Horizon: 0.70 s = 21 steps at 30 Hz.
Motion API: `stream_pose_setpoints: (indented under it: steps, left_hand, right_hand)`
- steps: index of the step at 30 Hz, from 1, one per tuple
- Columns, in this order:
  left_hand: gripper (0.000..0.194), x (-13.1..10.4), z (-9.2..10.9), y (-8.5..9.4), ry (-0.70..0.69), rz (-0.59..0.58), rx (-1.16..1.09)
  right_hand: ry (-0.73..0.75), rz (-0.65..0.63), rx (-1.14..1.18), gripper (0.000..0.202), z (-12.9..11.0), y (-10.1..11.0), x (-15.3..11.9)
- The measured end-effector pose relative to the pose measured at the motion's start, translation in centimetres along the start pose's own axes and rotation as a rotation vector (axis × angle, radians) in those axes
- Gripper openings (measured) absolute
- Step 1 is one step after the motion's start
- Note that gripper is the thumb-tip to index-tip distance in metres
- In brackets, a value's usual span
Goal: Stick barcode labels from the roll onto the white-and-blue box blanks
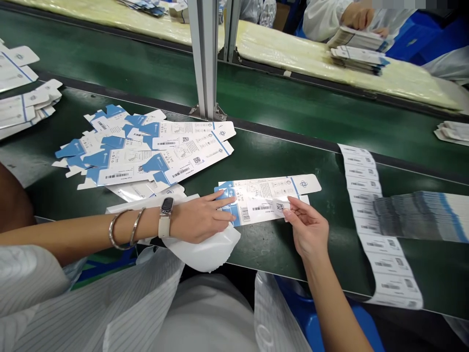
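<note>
While pressing the blue end of a flat carton (pixel 262 195) onto the worktop (pixel 260 254) with spread, ungripping left hand (pixel 198 218), pinches its edge near the QR code (pixel 280 207) with right hand (pixel 311 232). Has it between the carton pile (pixel 126 156) and label strip (pixel 366 209); seems at a steadying step, calling for light, even contact.

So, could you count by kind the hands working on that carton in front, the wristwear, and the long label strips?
Hands: 2 (left hand, right hand, both on the flat carton)
Metal bangles: 2
Watch: 1
Label strip: 1
Total: 6
</note>
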<state>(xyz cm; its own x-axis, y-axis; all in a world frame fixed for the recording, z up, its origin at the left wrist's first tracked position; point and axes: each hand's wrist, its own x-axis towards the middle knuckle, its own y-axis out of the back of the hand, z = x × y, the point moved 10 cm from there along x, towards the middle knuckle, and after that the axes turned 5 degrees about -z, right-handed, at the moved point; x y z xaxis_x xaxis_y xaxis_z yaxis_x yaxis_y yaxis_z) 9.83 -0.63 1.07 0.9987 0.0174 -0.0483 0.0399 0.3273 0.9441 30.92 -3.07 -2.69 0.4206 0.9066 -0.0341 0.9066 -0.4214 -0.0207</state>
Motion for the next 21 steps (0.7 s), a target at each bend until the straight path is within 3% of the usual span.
stream_pose_setpoints:
  steps: [17,21]
  left_hand:
    - [0.028,0.4,-0.1,0.0,0.005,0.003,-0.028]
    - [0.028,0.1,-0.1,2.1,0.002,0.023,-0.103]
  right_hand:
    - [-0.047,0.000,0.033,0.033,0.3,-0.1,0.2]
    - [-0.060,0.032,0.032,0.036,0.5,0.1,0.4]
